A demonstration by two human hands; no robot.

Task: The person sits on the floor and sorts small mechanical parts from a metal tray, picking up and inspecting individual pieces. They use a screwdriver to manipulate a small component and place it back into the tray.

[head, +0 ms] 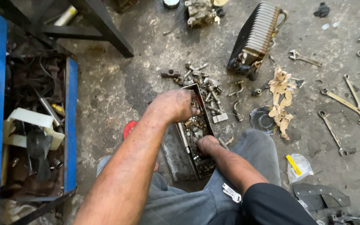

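Grimy hands (173, 105) (207, 144) inside narrow metal tray (200, 164) of greasy bolts (194, 125)

Repair workshop: strewn wrenches (341, 101), oily floor (117, 83).

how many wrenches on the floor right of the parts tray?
About 8 wrenches: four clustered at right, one beside the finned block, two at the top-right edge, one on the person's lap. More may lie out of frame.
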